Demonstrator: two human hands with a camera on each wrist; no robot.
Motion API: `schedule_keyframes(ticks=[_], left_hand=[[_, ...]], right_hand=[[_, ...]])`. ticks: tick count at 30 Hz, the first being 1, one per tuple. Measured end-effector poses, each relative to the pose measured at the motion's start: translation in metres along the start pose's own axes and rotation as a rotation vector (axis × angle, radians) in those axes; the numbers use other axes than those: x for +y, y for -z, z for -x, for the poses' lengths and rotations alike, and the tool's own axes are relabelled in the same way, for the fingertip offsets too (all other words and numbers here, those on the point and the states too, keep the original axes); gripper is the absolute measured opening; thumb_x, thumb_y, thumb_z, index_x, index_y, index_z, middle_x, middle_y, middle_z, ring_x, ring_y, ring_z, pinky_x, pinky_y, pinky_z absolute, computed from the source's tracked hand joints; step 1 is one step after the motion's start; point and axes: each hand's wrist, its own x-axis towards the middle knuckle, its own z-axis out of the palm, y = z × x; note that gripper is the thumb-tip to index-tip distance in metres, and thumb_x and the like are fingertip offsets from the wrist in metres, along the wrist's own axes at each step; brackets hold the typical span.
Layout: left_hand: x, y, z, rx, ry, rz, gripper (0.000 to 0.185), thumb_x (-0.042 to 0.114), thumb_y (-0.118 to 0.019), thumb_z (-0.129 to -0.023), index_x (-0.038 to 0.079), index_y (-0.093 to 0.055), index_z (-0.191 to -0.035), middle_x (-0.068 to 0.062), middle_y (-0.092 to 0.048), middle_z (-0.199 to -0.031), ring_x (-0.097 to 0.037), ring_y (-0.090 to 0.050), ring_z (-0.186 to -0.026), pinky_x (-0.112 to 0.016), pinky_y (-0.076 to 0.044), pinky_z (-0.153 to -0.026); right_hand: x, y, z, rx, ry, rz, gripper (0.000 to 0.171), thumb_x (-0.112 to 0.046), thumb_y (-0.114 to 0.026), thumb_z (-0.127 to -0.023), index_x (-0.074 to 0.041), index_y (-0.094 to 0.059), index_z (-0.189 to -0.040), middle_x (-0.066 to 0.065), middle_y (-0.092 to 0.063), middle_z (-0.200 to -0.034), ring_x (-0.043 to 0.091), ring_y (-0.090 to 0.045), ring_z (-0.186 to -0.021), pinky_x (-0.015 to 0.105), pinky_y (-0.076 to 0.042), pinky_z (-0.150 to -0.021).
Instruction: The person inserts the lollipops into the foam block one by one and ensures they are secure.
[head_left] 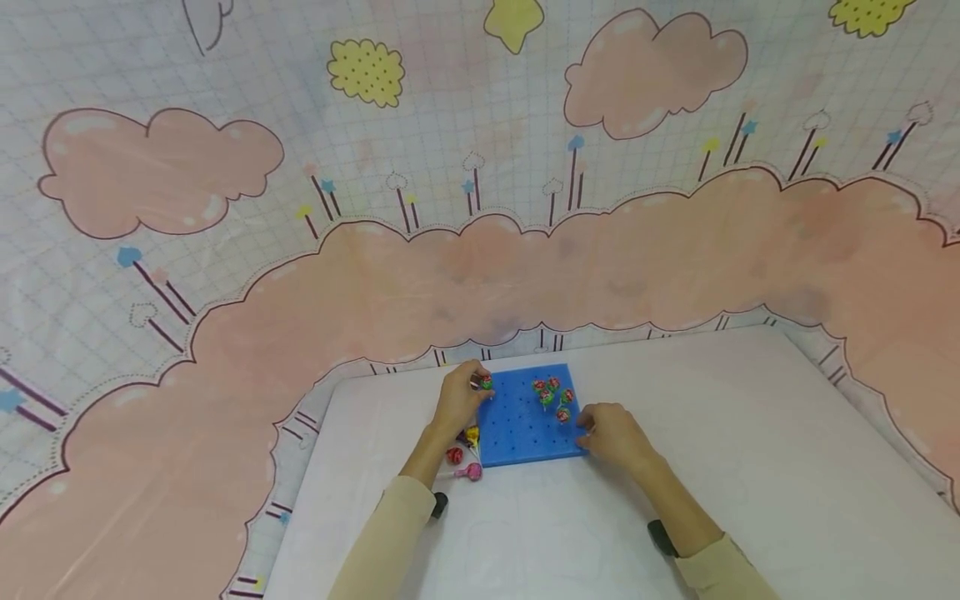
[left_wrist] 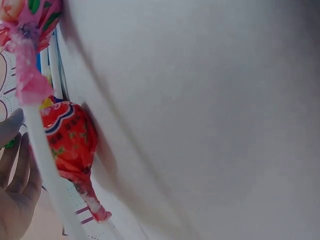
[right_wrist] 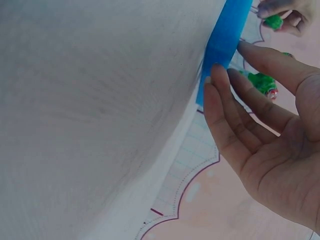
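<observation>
A blue board [head_left: 517,417] with rows of small holes lies on the table. My left hand [head_left: 459,402] pinches a green-wrapped lollipop [head_left: 487,382] over the board's far left corner; its stick's lower end is too small to make out. Several red-and-green lollipops [head_left: 547,398] stand in the board toward its right side. At the board's near right edge, my right hand [head_left: 617,433] touches the side with gently bent fingertips. The right wrist view shows these fingers [right_wrist: 225,120] against the blue edge.
Beside the board's left edge lie loose lollipops: a red one [head_left: 454,456], a pink one [head_left: 472,472] and a yellow one [head_left: 472,434]. The white table [head_left: 555,533] extends toward me and to both sides. A cloud-patterned sheet [head_left: 465,283] hangs behind it.
</observation>
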Motion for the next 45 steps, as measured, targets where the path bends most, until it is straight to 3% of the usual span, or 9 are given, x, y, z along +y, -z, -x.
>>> schedule_keyframes(ticks=[5,9,19,25,30,33,39,45], left_hand=[[0.002,0.002,0.002,-0.034,0.007,-0.027,0.025,0.001,-0.082,-0.089,0.012,-0.067,-0.106,-0.004,-0.070,-0.109,-0.023,-0.069,-0.102,-0.037,-0.062,-0.089],[0.003,0.005,0.004,-0.058,-0.032,-0.042,0.026,0.002,-0.083,-0.088,0.012,-0.068,-0.107,-0.006,-0.065,-0.119,-0.025,-0.070,-0.104,-0.039,-0.062,-0.089],[0.008,0.018,0.005,-0.113,-0.029,-0.065,0.041,0.008,-0.084,-0.089,0.013,-0.068,-0.126,-0.008,-0.056,-0.135,-0.024,-0.068,-0.110,-0.039,-0.061,-0.090],[0.020,0.036,0.005,-0.086,-0.030,-0.057,0.050,0.006,-0.085,-0.087,0.011,-0.065,-0.133,-0.012,-0.061,-0.127,-0.024,-0.068,-0.103,-0.039,-0.061,-0.088],[0.028,0.052,0.011,-0.094,-0.008,-0.023,0.045,0.004,-0.083,-0.088,0.005,-0.065,-0.130,-0.013,-0.066,-0.109,-0.020,-0.068,-0.091,-0.036,-0.061,-0.080],[0.031,0.059,0.020,-0.166,0.001,-0.042,0.039,0.008,-0.083,-0.090,0.004,-0.067,-0.126,-0.009,-0.067,-0.106,-0.018,-0.067,-0.091,-0.033,-0.061,-0.078],[0.045,0.072,0.044,-0.389,-0.008,-0.050,0.036,0.011,-0.080,-0.093,0.003,-0.069,-0.126,-0.006,-0.069,-0.107,-0.018,-0.064,-0.094,-0.027,-0.058,-0.076],[0.054,0.072,0.062,-0.533,0.017,-0.132,0.016,0.008,-0.082,-0.089,0.005,-0.077,-0.105,-0.008,-0.071,-0.099,-0.018,-0.063,-0.087,-0.029,-0.059,-0.075]], right_hand=[[0.000,-0.001,0.000,-0.005,-0.005,-0.003,0.020,-0.007,-0.086,-0.085,-0.004,-0.078,-0.103,0.005,-0.073,-0.093,0.019,-0.066,-0.087,0.038,-0.061,-0.080],[0.001,-0.002,0.000,-0.012,-0.003,-0.007,0.021,-0.007,-0.086,-0.084,-0.003,-0.077,-0.103,0.006,-0.073,-0.093,0.020,-0.067,-0.087,0.039,-0.061,-0.080],[0.004,-0.002,-0.002,-0.022,-0.011,-0.020,0.021,-0.006,-0.086,-0.084,-0.004,-0.077,-0.103,0.004,-0.073,-0.091,0.019,-0.067,-0.085,0.038,-0.061,-0.079],[0.003,0.000,-0.004,-0.024,-0.012,-0.020,0.022,-0.007,-0.085,-0.084,-0.003,-0.077,-0.103,0.004,-0.072,-0.091,0.019,-0.066,-0.085,0.038,-0.060,-0.079],[-0.001,0.004,-0.006,-0.027,0.001,-0.011,0.022,-0.006,-0.085,-0.084,-0.002,-0.076,-0.103,0.005,-0.072,-0.091,0.019,-0.066,-0.085,0.039,-0.060,-0.079],[-0.002,0.005,-0.006,-0.027,0.004,-0.007,0.022,-0.006,-0.085,-0.084,-0.002,-0.076,-0.104,0.006,-0.073,-0.092,0.020,-0.067,-0.086,0.040,-0.061,-0.080],[-0.002,0.005,-0.006,-0.029,-0.010,-0.011,0.022,-0.007,-0.085,-0.084,-0.002,-0.077,-0.104,0.006,-0.073,-0.093,0.021,-0.067,-0.087,0.040,-0.061,-0.081],[-0.002,0.004,-0.005,-0.027,-0.004,-0.015,0.022,-0.007,-0.085,-0.085,-0.002,-0.076,-0.105,0.006,-0.073,-0.093,0.021,-0.067,-0.087,0.040,-0.061,-0.081]])
